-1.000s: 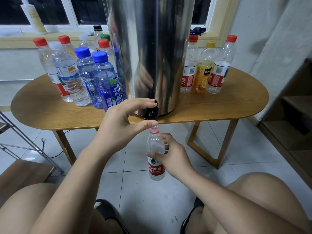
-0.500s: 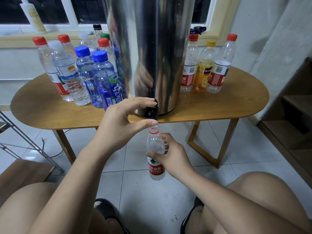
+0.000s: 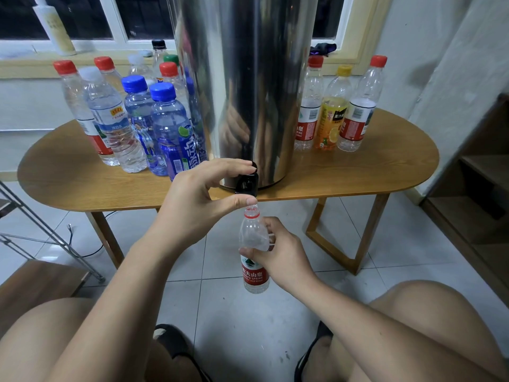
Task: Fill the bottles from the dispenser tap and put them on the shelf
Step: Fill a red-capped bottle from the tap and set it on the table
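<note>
At nine o'clock a metal rack (image 3: 41,230) leans over the tiled floor, with a wooden stool (image 3: 38,279) below it. On the window sill at eleven o'clock stands a pale bottle (image 3: 53,28). The wooden table (image 3: 358,172) spans the middle of the view. On its left part, toward ten o'clock, a crowd of capped bottles (image 3: 132,117) stands upright and close together, with red, white, blue, green and black caps; the two blue-capped ones are nearest the front.

At the table's front edge, at twelve o'clock, stands the tall steel dispenser (image 3: 245,86), with its black tap (image 3: 247,184) sticking out over the edge. The left hand (image 3: 198,199) grasps the tap, forefinger over its top and thumb curled beneath it. Straight below the tap, at six o'clock from it, is the uncapped bottle (image 3: 252,235) with a red label, upright in the air above the floor, its mouth just under the thumb. The right hand (image 3: 283,255) is clenched around its middle. Whether water is running cannot be told.

On the table's right part, at one o'clock, three more bottles (image 3: 333,111) stand in a row, two red-capped and a yellow-capped one between them. At three o'clock is a wooden shelf (image 3: 484,172), its boards bare where visible.
</note>
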### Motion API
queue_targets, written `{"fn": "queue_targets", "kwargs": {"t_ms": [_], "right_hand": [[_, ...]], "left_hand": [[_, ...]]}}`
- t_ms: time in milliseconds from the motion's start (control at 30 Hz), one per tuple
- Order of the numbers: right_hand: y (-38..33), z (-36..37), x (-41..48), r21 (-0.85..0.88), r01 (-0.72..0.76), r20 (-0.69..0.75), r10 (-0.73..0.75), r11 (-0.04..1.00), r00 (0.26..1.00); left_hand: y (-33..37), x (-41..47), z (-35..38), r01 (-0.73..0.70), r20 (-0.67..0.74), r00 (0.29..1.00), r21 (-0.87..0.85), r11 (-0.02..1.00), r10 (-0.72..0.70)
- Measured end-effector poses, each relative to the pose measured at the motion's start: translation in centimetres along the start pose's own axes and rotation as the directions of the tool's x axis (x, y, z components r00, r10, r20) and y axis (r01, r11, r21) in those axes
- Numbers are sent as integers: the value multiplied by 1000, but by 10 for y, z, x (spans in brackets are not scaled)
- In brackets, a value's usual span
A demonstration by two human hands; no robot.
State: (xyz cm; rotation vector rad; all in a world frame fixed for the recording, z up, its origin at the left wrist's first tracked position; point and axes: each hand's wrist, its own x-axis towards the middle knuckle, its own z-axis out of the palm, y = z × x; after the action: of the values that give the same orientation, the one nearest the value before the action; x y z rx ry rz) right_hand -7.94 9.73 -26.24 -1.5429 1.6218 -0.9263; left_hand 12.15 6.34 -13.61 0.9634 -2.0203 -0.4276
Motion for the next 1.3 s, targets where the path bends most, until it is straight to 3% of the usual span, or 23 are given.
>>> {"fn": "queue_targets", "kwargs": {"t_ms": [1300], "right_hand": [[-1, 1, 1, 4, 2, -10, -2, 1000, 1000]], "left_hand": [[0, 1, -2, -29, 22, 999, 30, 999, 29]]}}
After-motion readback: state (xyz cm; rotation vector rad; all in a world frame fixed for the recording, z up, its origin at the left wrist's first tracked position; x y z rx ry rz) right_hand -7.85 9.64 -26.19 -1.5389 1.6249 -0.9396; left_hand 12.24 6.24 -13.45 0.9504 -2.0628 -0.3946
